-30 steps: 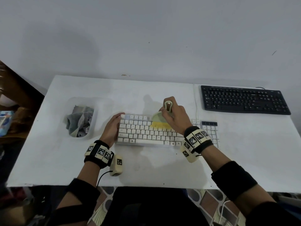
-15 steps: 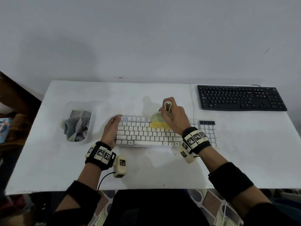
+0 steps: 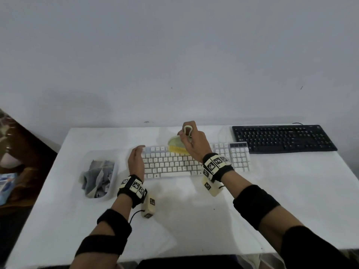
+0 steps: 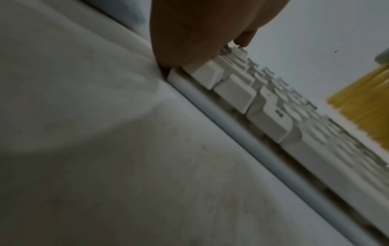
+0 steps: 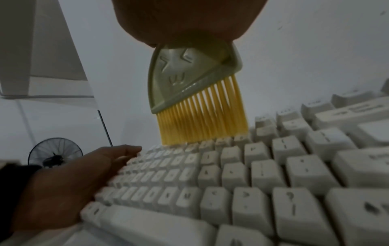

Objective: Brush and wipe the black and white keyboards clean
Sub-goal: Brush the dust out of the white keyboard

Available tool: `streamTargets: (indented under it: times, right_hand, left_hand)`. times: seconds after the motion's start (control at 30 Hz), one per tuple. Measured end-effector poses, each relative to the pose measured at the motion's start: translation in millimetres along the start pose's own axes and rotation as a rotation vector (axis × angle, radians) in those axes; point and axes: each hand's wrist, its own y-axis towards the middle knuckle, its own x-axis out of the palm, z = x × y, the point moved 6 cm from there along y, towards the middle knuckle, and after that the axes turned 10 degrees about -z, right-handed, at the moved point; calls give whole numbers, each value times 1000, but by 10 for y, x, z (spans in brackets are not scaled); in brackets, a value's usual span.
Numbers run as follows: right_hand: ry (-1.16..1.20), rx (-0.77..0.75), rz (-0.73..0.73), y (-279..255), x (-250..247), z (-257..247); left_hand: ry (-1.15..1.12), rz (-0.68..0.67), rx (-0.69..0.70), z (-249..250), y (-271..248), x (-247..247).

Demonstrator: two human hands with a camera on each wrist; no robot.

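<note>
White tabletop [image 3: 272, 200]: we brace the white keyboard [image 3: 174, 166] with our flat, unclenched left hand [image 3: 136, 162] at its 9 o'clock end so it cannot slide. Our right hand [image 3: 192, 142] grasps the yellow-bristled green plastic brush [image 3: 175, 145], bristles down on the top rows, while the black keyboard [image 3: 283, 137] waits at 2 o'clock.

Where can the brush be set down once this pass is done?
Bare table lies in front of the black keyboard, right of the white keyboard. More lies along the near edge. It is crowded left of the white keyboard, where the left hand and cloth tub sit.
</note>
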Motion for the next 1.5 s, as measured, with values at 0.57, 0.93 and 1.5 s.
streamTargets:
  times: [0.57,0.93,1.5]
  right_hand:
    - [-562,101,173,-639,-5,84]
    - [-156,151,38,-761,431,-1]
    - [-86,-82,77,-912,516,-66]
  left_hand:
    - [89,-27,0,-97,68,24]
    - [87,-8,39,-86,82,27]
    - [83,-20,-12,-207,167,17]
